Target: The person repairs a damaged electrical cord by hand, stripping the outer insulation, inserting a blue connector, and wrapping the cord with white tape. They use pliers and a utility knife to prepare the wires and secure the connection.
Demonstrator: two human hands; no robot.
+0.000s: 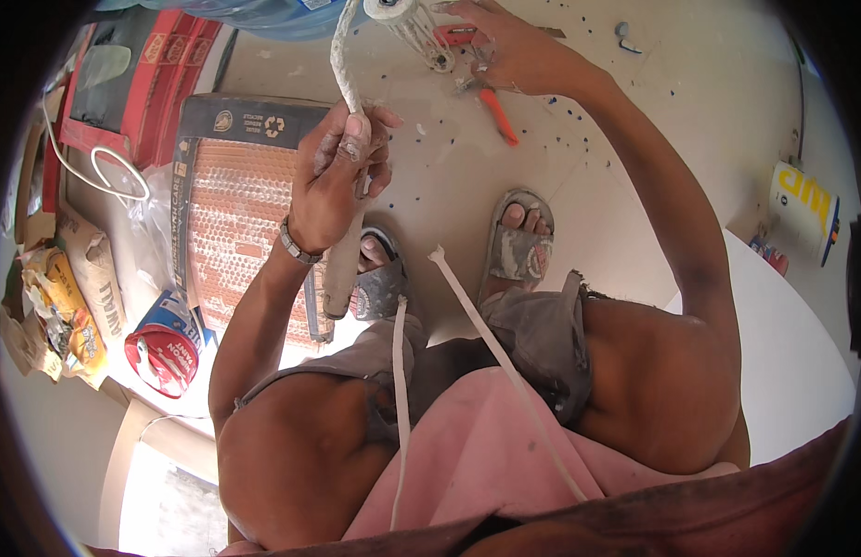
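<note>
My left hand (342,167), closed, grips the pale handle (342,269) of a paint roller frame. Its thick, white-crusted rod (342,60) runs up from my fist and out past the top edge. Beside the rod, a bare wire roller cage (421,37) with a white end cap shows at the top; how the two join is out of view. Over the floor to its right, my right hand (509,56) reaches out with fingers apart. Under or beside those fingers lies a red-handled tool (456,35), partly covered. An orange-handled tool (498,116) rests on the floor just below.
A flat carton (245,213) with honeycomb filling lies left of my feet. Further left are a red paint can (161,357), paper bags (91,269), red boxes (138,84) and a white cable (115,158). A white bucket (802,213) stands right. Blue bits (565,111) dot the floor.
</note>
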